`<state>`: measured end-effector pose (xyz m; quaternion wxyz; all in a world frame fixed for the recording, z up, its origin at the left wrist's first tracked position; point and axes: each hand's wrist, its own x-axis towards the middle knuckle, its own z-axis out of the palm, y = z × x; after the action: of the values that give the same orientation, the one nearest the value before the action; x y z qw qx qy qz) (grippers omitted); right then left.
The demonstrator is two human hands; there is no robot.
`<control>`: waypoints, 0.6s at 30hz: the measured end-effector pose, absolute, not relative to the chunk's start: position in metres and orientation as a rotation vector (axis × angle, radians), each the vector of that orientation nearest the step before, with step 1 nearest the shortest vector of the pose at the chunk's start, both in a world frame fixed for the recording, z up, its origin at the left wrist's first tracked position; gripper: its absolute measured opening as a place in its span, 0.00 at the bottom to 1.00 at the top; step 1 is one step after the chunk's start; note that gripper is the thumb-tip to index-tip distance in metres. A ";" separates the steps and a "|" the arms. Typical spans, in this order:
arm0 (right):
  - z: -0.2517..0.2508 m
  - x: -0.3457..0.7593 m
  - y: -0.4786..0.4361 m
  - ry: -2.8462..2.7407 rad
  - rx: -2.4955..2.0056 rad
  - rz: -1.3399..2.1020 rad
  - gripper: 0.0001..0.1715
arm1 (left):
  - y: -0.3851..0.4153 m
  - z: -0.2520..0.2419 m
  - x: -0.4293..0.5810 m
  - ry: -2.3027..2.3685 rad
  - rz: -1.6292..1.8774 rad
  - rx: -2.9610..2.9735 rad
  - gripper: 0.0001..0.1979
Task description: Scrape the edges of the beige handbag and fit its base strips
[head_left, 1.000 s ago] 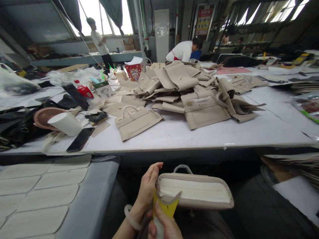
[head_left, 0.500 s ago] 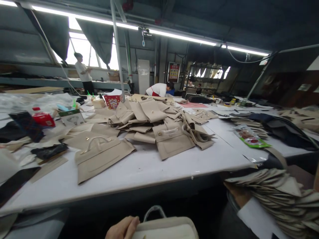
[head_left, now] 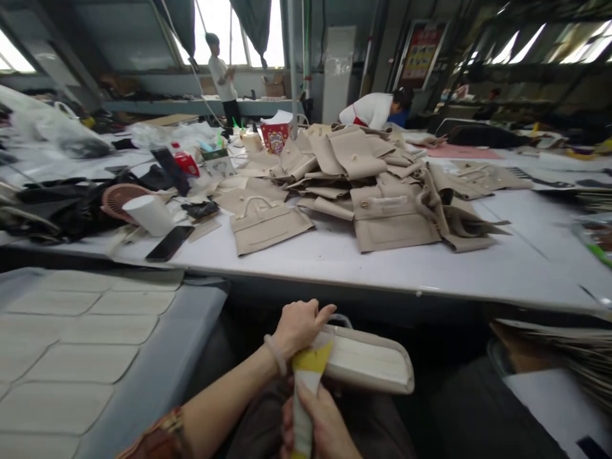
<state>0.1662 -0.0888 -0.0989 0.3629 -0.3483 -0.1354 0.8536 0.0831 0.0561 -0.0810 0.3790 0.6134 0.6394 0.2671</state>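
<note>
Worktable [head_left: 335, 261] in white spans the room, with a heap of beige bag panels [head_left: 382, 185] piled on it. Below its near edge, over the person's lap, lies a beige handbag [head_left: 373, 366], pale inside facing up. The left hand [head_left: 299, 325] is clamped on its near end, fingers curled over the rim. The right hand [head_left: 325, 427] is wrapped tight around a yellow-and-white tube [head_left: 306, 373], whose yellow end is right at the bag.
</note>
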 end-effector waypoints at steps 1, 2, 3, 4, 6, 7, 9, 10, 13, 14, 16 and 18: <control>-0.094 0.176 -0.087 -0.423 -0.958 2.204 0.40 | 0.060 -0.083 0.077 1.608 0.714 1.483 0.31; -0.087 0.187 -0.082 -0.516 -1.024 2.192 0.39 | 0.061 -0.085 0.070 1.571 0.755 1.393 0.35; -0.078 0.201 -0.073 -0.619 -1.091 2.161 0.37 | 0.061 -0.086 0.063 1.528 0.802 1.306 0.40; -0.069 0.215 -0.061 -0.741 -1.159 2.104 0.35 | 0.058 -0.087 0.055 1.485 0.848 1.233 0.44; -0.053 0.245 -0.027 -1.057 -1.288 1.891 0.32 | 0.043 -0.089 0.041 1.365 0.966 1.085 0.44; -0.046 0.259 -0.005 -1.273 -1.394 1.710 0.32 | 0.033 -0.091 0.035 1.285 1.019 1.006 0.41; -0.042 0.282 0.043 -1.770 -1.519 1.165 0.29 | 0.011 -0.098 0.027 1.112 1.072 0.874 0.34; -0.043 0.289 0.068 -1.973 -1.577 0.842 0.27 | 0.001 -0.102 0.026 1.043 1.070 0.853 0.32; -0.057 0.294 0.128 -2.051 -1.690 0.568 0.22 | -0.019 -0.115 0.025 1.020 1.012 0.987 0.33; -0.063 0.292 0.142 -2.061 -1.722 0.516 0.21 | -0.021 -0.118 0.025 1.056 0.996 1.048 0.33; -0.075 0.285 0.163 -2.112 -1.732 0.434 0.19 | -0.022 -0.121 0.025 1.150 0.971 1.125 0.31; -0.083 0.278 0.175 -2.147 -1.710 0.382 0.19 | -0.019 -0.121 0.026 1.226 0.949 1.157 0.30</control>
<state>0.2781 0.1750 -0.0829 0.1844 -0.6065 -0.7615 0.1354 0.0259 -0.0190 -0.1215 0.5676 0.4925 0.5216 0.4040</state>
